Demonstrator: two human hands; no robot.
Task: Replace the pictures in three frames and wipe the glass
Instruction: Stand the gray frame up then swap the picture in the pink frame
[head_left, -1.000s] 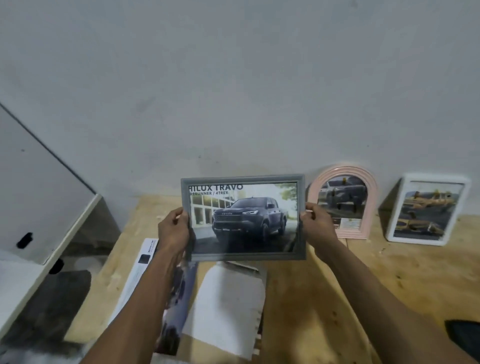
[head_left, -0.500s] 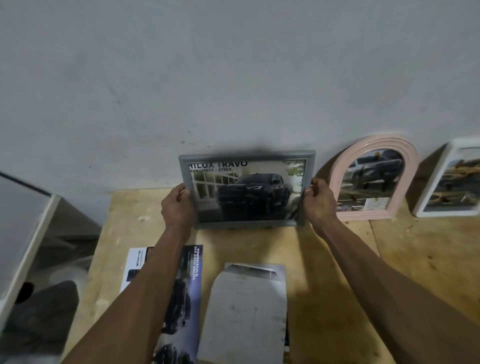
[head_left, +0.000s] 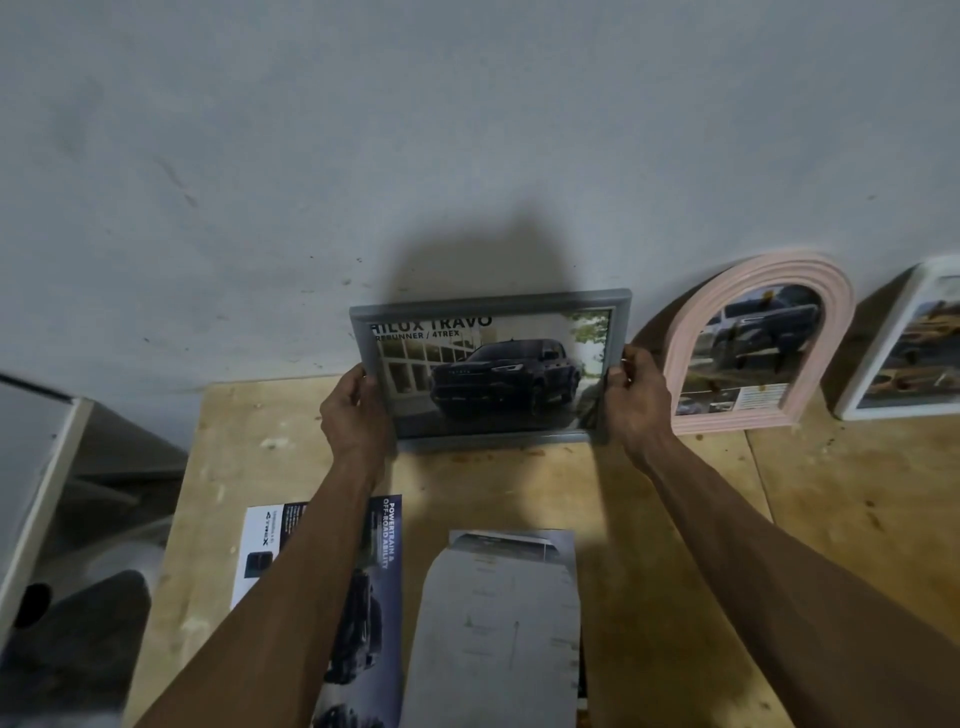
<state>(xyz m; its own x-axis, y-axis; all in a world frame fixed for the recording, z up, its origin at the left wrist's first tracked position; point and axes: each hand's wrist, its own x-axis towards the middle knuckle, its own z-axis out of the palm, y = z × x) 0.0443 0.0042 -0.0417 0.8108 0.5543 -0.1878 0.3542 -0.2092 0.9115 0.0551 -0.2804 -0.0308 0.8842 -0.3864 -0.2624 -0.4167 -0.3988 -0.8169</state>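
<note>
A grey rectangular frame (head_left: 491, 301) with a dark pickup-truck picture leans back against the wall, its lower edge on the wooden table (head_left: 675, 499). My left hand (head_left: 353, 415) grips its left edge and my right hand (head_left: 636, 400) grips its right edge. To the right, a pink arched frame (head_left: 691, 332) with a car picture leans on the wall. Further right stands a white rectangular frame (head_left: 883, 353), cut off by the image edge.
A car brochure page (head_left: 387, 587) lies on the table under my left forearm. An arch-shaped grey cutout (head_left: 493, 634) lies on another sheet near the front. A pale cabinet panel (head_left: 31, 499) stands left of the table's edge.
Both hands carried the grey frame away from me to the wall and set its lower edge down on the table. The view shifted closer and downward.
</note>
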